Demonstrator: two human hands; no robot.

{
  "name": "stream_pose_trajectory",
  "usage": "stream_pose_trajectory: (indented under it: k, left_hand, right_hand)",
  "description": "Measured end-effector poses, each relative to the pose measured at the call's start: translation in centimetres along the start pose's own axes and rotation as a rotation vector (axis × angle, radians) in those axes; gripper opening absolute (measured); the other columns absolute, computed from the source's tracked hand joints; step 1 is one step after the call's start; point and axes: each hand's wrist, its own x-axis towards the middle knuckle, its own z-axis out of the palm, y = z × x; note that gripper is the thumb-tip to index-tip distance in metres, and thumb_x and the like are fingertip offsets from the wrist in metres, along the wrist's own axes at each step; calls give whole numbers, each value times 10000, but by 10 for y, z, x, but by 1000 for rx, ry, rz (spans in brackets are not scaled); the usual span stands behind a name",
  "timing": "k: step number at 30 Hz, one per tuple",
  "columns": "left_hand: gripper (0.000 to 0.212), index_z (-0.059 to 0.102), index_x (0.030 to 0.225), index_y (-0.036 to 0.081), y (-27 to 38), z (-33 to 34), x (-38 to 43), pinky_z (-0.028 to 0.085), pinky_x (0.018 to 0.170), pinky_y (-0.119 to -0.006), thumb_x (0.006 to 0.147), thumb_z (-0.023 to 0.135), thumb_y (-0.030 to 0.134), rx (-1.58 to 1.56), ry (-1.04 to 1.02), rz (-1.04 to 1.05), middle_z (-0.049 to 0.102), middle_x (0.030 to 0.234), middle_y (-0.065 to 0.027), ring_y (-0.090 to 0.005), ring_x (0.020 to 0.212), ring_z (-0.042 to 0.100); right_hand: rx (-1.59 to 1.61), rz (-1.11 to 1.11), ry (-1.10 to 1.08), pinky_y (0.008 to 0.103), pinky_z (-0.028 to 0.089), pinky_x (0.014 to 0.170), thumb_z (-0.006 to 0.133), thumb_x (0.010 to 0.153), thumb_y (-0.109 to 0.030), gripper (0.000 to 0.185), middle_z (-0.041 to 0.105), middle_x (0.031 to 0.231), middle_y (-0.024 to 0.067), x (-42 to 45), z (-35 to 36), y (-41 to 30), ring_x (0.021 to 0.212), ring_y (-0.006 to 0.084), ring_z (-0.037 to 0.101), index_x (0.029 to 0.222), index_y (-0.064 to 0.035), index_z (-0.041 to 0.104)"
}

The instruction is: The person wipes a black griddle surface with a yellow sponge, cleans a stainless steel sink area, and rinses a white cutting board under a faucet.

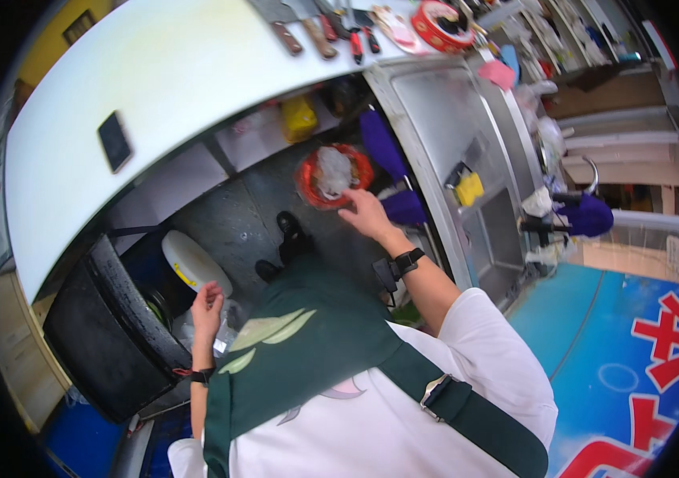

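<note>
My right hand [369, 218], with a dark watch at the wrist, reaches over the near edge of a red-lined waste bin [358, 164] on the floor. Its fingers are spread and appear to grip nothing. Crumpled clear plastic [334, 170] lies in the bin close to the fingertips; contact is not certain. On the left, my left hand [206, 305] hangs with loosely bent fingers and nothing visible in it, near a white lid [193, 257] with a yellow handle. A dark band circles that wrist.
A white counter [154, 66] bears a phone [115, 141] and several knives [309, 30]. To the right stands a steel sink unit [435, 107] with a yellow sponge [469, 189]. A black container [112, 334] stands at lower left. Purple cloths [382, 143] hang beside the bin.
</note>
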Motion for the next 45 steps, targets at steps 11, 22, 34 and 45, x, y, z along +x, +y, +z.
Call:
stream_pose_trajectory:
  k: [11,22,34,45]
  left_hand:
    - [360,554,1234,36,59,46,20,503,829,-301,875,579,28,166,-70,5,656,1043,-94,-166,939,625]
    - [375,541,1251,36,113,97,29,498,847,-309,878,579,33,192,-134,-37,658,1065,-113,-180,961,627]
    - [378,530,1253,28,113,112,41,486,872,-305,879,576,11,195,-213,-20,641,1080,-100,-176,992,607]
    - [356,560,1203,21,117,111,42,509,838,-322,849,596,22,218,-166,101,662,1018,-109,-194,945,631]
  right_hand:
    - [-302,860,518,438,420,1004,773,696,-275,793,548,1263,222,-57,-198,205,1175,368,527,1379,-66,428]
    - [-125,798,281,430,477,925,860,582,-222,740,644,1138,168,-67,-209,275,1077,363,600,1231,-47,550]
    - [1110,541,981,386,558,747,548,785,127,385,622,1066,120,-116,-228,262,935,265,646,1149,5,549]
    - [664,790,1067,327,507,572,423,771,102,316,606,826,53,-158,-225,290,664,187,589,986,-34,612]
